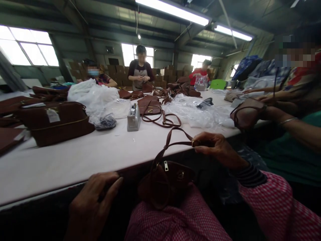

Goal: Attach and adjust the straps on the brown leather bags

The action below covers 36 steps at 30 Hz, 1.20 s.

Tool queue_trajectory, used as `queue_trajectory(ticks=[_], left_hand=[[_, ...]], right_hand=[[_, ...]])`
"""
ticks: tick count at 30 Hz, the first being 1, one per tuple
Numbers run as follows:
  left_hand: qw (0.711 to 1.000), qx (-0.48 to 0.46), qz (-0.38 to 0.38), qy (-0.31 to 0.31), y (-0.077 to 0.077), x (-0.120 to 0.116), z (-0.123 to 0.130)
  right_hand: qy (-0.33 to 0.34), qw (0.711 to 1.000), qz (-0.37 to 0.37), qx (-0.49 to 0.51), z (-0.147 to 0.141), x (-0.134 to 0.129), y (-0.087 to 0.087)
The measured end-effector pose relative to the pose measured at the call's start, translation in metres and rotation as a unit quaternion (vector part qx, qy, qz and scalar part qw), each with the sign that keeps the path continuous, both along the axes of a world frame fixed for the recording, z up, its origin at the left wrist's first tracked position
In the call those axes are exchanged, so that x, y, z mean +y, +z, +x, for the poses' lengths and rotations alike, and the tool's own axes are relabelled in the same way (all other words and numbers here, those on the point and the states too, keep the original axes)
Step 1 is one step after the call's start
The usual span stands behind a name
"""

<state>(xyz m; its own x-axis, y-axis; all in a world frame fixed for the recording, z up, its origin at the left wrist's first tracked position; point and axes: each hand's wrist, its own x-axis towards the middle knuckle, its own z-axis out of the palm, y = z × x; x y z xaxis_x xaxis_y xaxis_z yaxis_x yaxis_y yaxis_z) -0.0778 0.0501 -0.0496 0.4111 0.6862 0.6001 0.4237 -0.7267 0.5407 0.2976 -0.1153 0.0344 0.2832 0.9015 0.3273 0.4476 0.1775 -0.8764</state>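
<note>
A brown bag (173, 177) with a metal zipper pull and a gold clasp rests on my lap, just below the table edge. Its thin strap (167, 144) rises in a loop over the edge. My right hand (218, 147) pinches the strap near a small gold buckle, at the right of the loop. At the lower left, my left hand (95, 197) is beside the table's front edge, apart from the bag. Its fingers curl inward and the thumb points right; whether anything is inside them is hidden.
On the white table (100, 157) stand a tape dispenser (133, 117), a large brown bag (56, 122) with a tag, another brown bag (149, 105) and clear plastic bags (195, 112). A co-worker's hands hold a brown bag (247, 113) close at right. Several people work around the table.
</note>
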Motion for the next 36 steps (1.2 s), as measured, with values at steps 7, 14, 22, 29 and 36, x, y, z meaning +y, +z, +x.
queue_trajectory(ticks=[7, 14, 22, 29, 36], left_hand=[[0.974, 0.137, -0.086, -0.157, 0.046, 0.002, 0.092], [0.967, 0.132, -0.141, -0.164, 0.041, 0.011, 0.077], [0.983, 0.146, -0.020, -0.108, 0.024, 0.031, 0.033], [0.992, 0.110, -0.039, -0.046, -0.034, 0.047, -0.043], [0.977, 0.212, -0.004, -0.025, -0.024, 0.028, -0.024]], right_hand=[[0.057, 0.994, 0.007, -0.096, -0.046, 0.011, 0.021], [0.004, 0.961, 0.101, -0.256, -0.040, 0.023, 0.012], [0.024, 0.940, 0.102, -0.325, -0.026, 0.028, -0.005], [0.015, 0.980, -0.021, -0.196, -0.011, 0.018, -0.019], [0.100, 0.991, -0.088, 0.003, -0.028, 0.026, -0.004]])
